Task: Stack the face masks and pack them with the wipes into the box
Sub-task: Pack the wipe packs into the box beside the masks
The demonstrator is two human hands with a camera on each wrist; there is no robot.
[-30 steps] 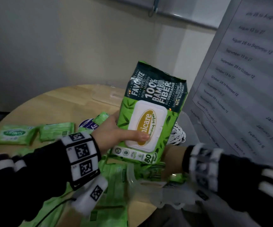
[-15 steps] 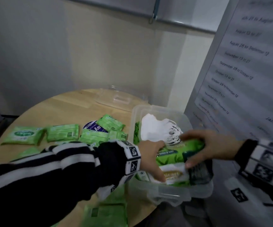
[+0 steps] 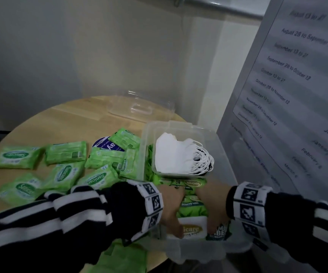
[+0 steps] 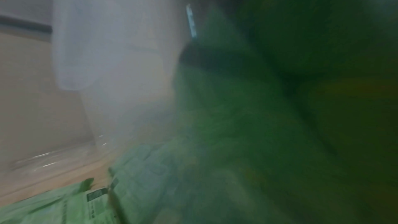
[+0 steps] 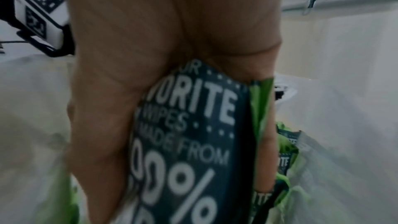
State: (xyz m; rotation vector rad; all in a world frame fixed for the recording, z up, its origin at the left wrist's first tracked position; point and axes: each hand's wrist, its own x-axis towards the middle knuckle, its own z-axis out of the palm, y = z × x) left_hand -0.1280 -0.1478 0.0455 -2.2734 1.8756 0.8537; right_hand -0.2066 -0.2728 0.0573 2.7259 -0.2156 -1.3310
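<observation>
Wipes pack [image 3: 193, 217] now lower in box [image 3: 146, 134], both hands apparently gripping.

Round wooden table [image 3: 41, 125], wall schedule [image 3: 297, 75]

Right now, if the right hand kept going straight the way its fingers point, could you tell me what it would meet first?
Probably the large wipes pack it already grips; the right hand points down into the clear box. Past that, likely other packs or the box floor, but depth is unclear.
</observation>
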